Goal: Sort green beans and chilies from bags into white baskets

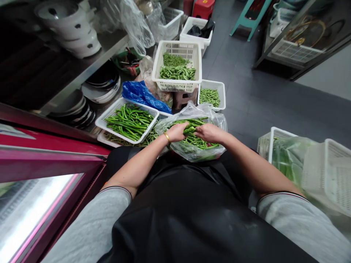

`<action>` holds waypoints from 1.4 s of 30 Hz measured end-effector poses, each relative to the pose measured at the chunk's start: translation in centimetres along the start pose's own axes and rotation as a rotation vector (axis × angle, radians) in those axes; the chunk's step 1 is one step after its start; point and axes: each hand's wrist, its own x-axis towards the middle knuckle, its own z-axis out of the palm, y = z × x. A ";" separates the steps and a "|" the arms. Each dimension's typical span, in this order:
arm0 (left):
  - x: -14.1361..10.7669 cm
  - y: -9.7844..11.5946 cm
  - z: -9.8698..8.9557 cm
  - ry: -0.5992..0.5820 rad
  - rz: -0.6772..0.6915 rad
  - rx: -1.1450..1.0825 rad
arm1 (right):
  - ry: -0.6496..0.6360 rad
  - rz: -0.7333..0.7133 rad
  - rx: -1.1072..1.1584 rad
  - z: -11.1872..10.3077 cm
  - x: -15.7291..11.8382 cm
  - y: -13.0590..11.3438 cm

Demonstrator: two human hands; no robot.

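Observation:
My left hand (178, 132), with a gold bracelet at the wrist, is closed around several long green peppers (189, 129). Facing it, my right hand (208, 133) pinches the near ends of the same peppers, fingertips almost meeting the left hand's. Both hands are above an open clear plastic bag (189, 155) between my knees, which holds a heap of thin green pods. To the left, a white basket (99, 119) is full of long green peppers. Behind the bag, a small white basket (222, 95) contains short green pieces.
A taller white basket (177, 86) with two green heaps sits further back. Blue plastic (144, 95) lies beside it. Stacked pans (75, 109) and a shelf (112, 45) are on the left, a red-framed cabinet (55, 160) nearer. At right are white crates (340, 175) and bagged greens (290, 157).

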 end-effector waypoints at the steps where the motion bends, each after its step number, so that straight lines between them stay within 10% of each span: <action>1: -0.6 0.2 -0.8 0.008 0.032 -0.034 | 0.021 -0.064 0.151 0.1 -0.5 0.2; 7: -2.8 1.3 -5.9 0.156 0.182 -0.278 | 0.190 -0.207 0.857 -0.2 -1.7 4.0; 12: -2.7 1.8 -5.9 0.250 0.069 -0.365 | -0.021 0.252 -0.016 4.2 2.9 5.3; 16: -2.4 2.8 -5.9 0.343 0.008 -0.235 | 0.022 0.308 -0.289 7.4 5.0 4.2; 27: 1.2 0.6 -2.5 0.153 -0.070 -0.236 | 0.319 0.125 -0.144 -1.4 0.7 2.4; 32: -0.3 -0.4 -4.8 0.191 -0.165 -0.436 | 0.060 0.251 -0.190 3.3 3.6 1.0; 37: -3.4 -1.4 -5.7 -0.139 -0.328 -0.344 | -0.073 0.195 -0.137 10.3 5.7 -2.7; 42: -6.0 -0.5 -6.3 -0.189 -0.218 -0.603 | -0.023 0.162 -0.194 9.4 3.1 -3.2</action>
